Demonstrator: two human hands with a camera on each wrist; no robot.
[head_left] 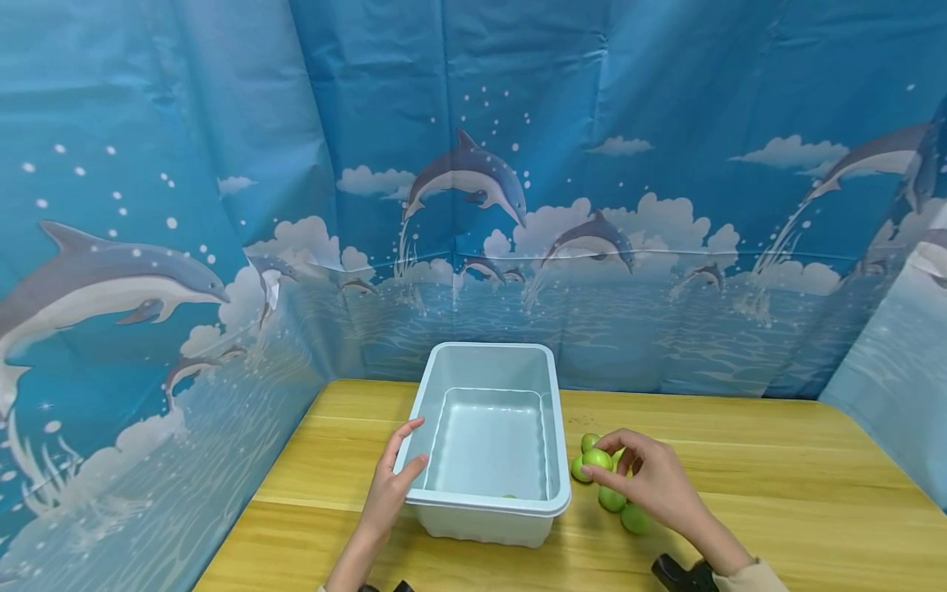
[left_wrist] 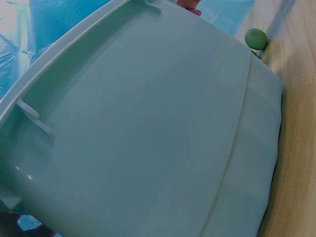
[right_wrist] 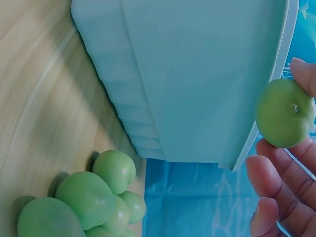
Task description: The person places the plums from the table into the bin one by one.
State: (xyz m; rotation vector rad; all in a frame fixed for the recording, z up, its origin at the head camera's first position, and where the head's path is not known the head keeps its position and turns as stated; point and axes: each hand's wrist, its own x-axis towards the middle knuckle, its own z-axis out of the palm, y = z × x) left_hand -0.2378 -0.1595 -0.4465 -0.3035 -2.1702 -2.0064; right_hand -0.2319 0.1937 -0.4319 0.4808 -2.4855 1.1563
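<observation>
Green fruit (head_left: pixel 598 459): what is its position?

It is raised off the table (head_left: pixel 747 485), just to the right of the tub (head_left: pixel 484 524) and not inside it. A small pale spot marks its skin.

Which hand supports it?

The right hand (head_left: pixel 651 478). The thumb and opposing fingertips pinch the fruit from either side; the lower fingers are bent and spaced apart.

And the left hand (head_left: pixel 386 489)?

It rests at the tub's left rim, toward the near end. Thumb and index finger are spread and extended over the edge. The other fingers are hidden, so their position cannot be told.

What lies around the held item?

Several loose green fruits (head_left: pixel 612 499) are grouped on the table, to the right of the tub. Inside the tub, a green sliver (head_left: pixel 510 497) shows at the near wall; its full shape is hidden.

Outer surroundings?

The table has a yellow wood-grain top. A blue dolphin-print sheet (head_left: pixel 473 300) hangs along its far side. A black wrist device (head_left: pixel 684 575) sits at the right wrist, beside a beige sleeve (head_left: pixel 750 578).
</observation>
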